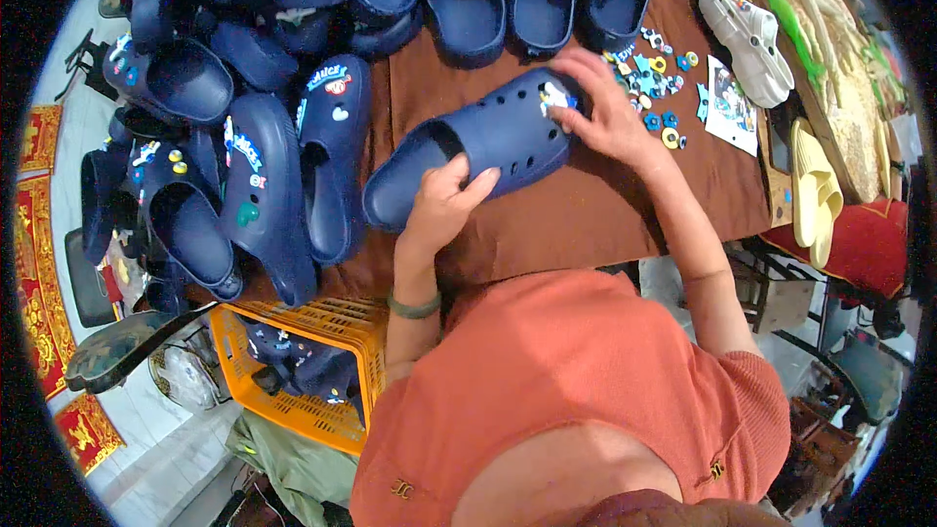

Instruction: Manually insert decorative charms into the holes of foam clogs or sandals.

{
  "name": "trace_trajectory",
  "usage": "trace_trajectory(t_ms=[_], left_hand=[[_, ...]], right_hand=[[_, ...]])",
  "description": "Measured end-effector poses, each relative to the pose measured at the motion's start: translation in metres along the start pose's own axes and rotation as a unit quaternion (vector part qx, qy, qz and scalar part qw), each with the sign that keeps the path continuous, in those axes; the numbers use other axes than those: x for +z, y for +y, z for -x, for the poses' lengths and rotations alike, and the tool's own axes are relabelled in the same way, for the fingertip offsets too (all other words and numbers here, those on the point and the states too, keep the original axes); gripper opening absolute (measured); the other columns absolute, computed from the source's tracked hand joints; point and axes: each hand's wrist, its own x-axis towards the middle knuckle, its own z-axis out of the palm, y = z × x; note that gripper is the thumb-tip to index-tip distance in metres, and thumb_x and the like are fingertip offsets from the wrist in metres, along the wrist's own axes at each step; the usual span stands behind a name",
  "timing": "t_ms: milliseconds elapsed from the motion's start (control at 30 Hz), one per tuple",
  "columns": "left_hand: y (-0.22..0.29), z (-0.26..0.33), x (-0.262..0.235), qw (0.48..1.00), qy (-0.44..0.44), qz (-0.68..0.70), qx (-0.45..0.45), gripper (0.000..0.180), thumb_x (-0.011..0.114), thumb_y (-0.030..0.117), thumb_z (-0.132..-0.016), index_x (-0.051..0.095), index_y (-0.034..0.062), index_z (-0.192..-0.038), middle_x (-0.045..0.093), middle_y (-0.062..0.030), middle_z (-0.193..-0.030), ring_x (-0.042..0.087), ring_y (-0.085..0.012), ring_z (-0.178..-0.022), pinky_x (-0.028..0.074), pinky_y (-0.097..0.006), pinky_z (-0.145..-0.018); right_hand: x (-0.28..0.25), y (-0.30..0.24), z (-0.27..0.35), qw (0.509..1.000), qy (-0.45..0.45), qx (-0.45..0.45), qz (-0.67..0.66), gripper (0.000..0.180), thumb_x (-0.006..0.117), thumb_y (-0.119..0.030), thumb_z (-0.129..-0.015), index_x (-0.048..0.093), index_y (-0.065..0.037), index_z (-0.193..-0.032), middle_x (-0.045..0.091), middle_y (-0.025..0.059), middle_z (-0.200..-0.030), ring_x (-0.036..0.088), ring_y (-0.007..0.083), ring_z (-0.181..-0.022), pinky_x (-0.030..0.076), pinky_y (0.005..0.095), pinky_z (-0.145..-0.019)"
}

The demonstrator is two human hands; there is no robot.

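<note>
A navy blue clog (508, 137) with round vent holes lies tilted over the brown tablecloth (547, 234), its toe toward the upper right. My left hand (444, 205) grips its near side by the opening, thumb on the upper. My right hand (607, 112) is closed around the toe, with the thumb at a small white and yellow shoe charm (558, 98) on the upper. Part of the charm is hidden by that thumb. Just beyond my right hand, loose colourful charms (656, 78) are scattered on the cloth.
Plain navy clogs (467, 5) line the far edge. Several charm-decorated clogs (264, 195) crowd the left side. A printed picture card (730, 107), a white clog (747, 39) and yellow slippers (815, 190) lie at the right. Below the table's left, an orange crate (293, 376) holds more clogs.
</note>
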Motion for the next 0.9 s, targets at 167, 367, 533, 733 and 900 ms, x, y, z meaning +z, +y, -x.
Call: trace_trajectory(t_ms=[167,367,533,733,900], left_hand=[[-0.003,0.009,-0.01,0.998,-0.015,0.056,-0.002,0.028,0.063,0.014,-0.088,0.063,-0.0052,-0.108,0.068,-0.0025,-0.094,0.058,-0.0087,-0.085,0.048,-0.027,-0.077],[-0.001,0.005,0.003,0.995,0.074,0.025,-0.062,0.022,0.065,0.013,-0.087,0.067,-0.0039,-0.1,0.066,0.0011,-0.092,0.057,-0.0084,-0.084,0.046,-0.025,-0.078],[-0.015,0.007,0.008,0.981,0.179,-0.073,0.011,0.031,0.068,0.015,-0.086,0.05,-0.0016,-0.068,0.05,0.0031,-0.064,0.04,-0.0062,-0.062,0.038,-0.027,-0.054],[-0.017,0.005,0.03,0.888,0.325,-0.29,0.149,0.031,0.069,0.013,-0.085,0.049,-0.0005,-0.066,0.049,-0.0135,-0.057,0.045,-0.0207,-0.049,0.038,-0.035,-0.049],[-0.028,0.003,0.029,0.838,0.367,-0.37,0.161,0.023,0.064,0.014,-0.088,0.057,-0.0014,-0.072,0.059,-0.0166,-0.062,0.053,-0.0245,-0.051,0.042,-0.036,-0.051]], right_hand=[[0.01,-0.01,0.015,0.997,-0.03,0.028,-0.064,0.047,0.069,-0.024,-0.082,0.054,-0.006,-0.122,0.049,0.017,-0.124,0.045,0.0353,-0.12,0.035,0.0431,-0.103],[0.008,-0.003,0.02,0.999,0.005,-0.017,-0.043,0.041,0.07,-0.023,-0.082,0.057,-0.006,-0.117,0.05,0.0169,-0.12,0.047,0.0353,-0.115,0.038,0.0436,-0.099],[0.011,-0.002,0.018,0.997,0.042,-0.049,-0.036,0.038,0.068,-0.023,-0.082,0.057,-0.006,-0.114,0.05,0.0176,-0.117,0.05,0.0365,-0.108,0.041,0.0446,-0.094],[0.019,0.002,0.02,0.994,0.086,-0.074,-0.008,0.039,0.069,-0.023,-0.078,0.057,-0.004,-0.11,0.052,0.0162,-0.112,0.05,0.0354,-0.107,0.044,0.0438,-0.09],[0.02,0.002,0.02,0.993,0.089,-0.066,-0.024,0.039,0.069,-0.022,-0.079,0.056,-0.005,-0.112,0.053,0.0142,-0.114,0.05,0.0345,-0.108,0.043,0.0434,-0.091]])
